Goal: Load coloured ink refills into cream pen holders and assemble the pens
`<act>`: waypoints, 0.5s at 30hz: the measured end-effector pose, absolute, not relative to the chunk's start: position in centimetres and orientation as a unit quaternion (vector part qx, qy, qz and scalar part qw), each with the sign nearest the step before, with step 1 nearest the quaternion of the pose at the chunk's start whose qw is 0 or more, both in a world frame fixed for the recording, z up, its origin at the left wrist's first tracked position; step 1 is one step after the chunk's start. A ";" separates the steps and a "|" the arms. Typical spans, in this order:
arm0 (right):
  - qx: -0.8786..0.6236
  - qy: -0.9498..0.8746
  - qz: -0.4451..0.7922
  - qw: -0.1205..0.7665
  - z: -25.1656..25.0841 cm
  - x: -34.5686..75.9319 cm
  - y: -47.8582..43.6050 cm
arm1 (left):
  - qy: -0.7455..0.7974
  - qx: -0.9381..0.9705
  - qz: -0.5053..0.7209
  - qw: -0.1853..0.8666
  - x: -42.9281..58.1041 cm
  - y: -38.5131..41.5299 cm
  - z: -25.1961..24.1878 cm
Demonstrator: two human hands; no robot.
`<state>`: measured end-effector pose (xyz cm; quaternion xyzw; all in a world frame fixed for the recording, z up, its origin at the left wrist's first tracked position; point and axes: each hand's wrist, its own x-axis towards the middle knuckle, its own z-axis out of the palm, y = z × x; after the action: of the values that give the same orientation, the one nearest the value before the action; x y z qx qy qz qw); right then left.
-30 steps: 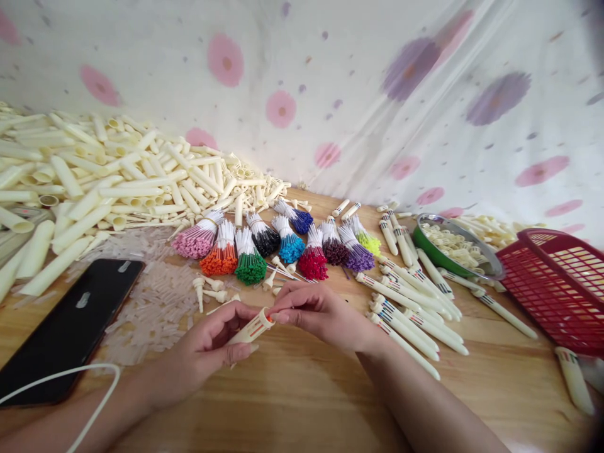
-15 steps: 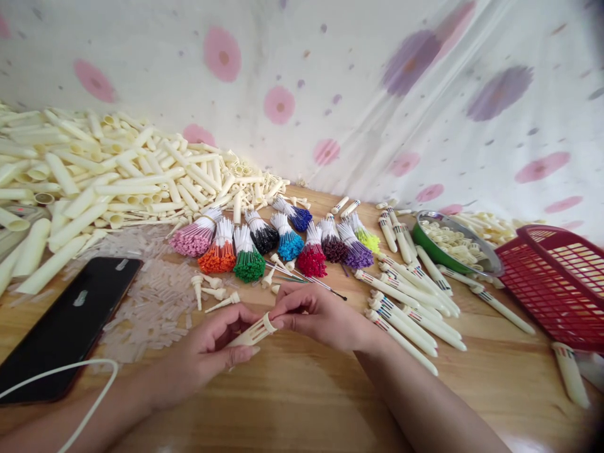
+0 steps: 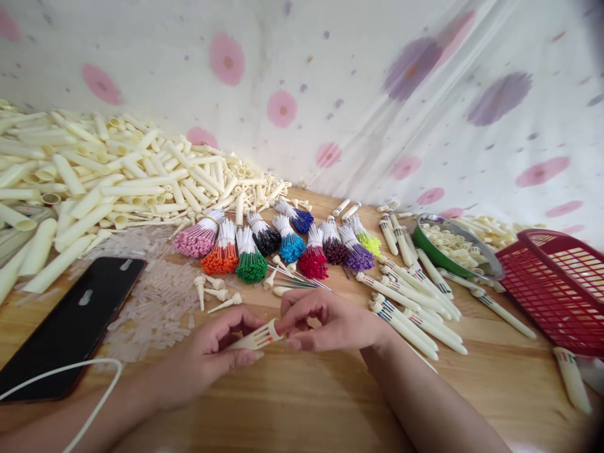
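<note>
My left hand (image 3: 226, 346) is closed round a cream multi-colour pen barrel (image 3: 252, 338), tilted with its slotted, open end up and to the right. A small orange spot shows in one slot. At the barrel's mouth is my right hand (image 3: 325, 319), its fingers curled and their tips against the rim. Whatever those fingertips may hold is hidden. Behind the hands lie bundles of refills with coloured ends, among them orange (image 3: 219, 255), green (image 3: 250, 259) and red (image 3: 313, 257). Several loose refills (image 3: 302, 277) lie just beyond my right hand.
Cream pen barrels (image 3: 108, 170) are heaped at the left. A black phone (image 3: 70, 327) with a white cable (image 3: 106, 393) lies before clear plastic tubes (image 3: 151, 296). On the right are filled pens (image 3: 406, 324), a green-sided bowl (image 3: 427, 251) of small parts and a red basket (image 3: 542, 283).
My right hand has shifted slightly right, its thumb moving off the barrel's rim. An orange spot now shows in the slot. My left hand keeps hold of the barrel.
</note>
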<state>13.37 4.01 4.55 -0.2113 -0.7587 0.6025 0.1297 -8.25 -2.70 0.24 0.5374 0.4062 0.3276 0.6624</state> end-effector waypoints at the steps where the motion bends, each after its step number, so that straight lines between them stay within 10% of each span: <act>1: -0.219 -0.752 0.606 0.140 4.3 13.4 4.1 | 0.405 0.530 0.337 0.664 -8.3 -2.6 0.2; 8: -0.360 -0.661 0.608 0.253 2.4 12.6 4.5 | 0.460 0.466 0.388 0.648 -8.4 -2.0 0.4; 15: -0.394 -0.838 0.230 0.299 1.7 9.6 5.2 | 0.493 0.322 0.550 0.592 -8.5 -1.5 -0.2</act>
<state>9.59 5.20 1.66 -0.3943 -0.8380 0.2301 0.2988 -8.48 -1.52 -0.16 0.3215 0.4935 0.5497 0.5924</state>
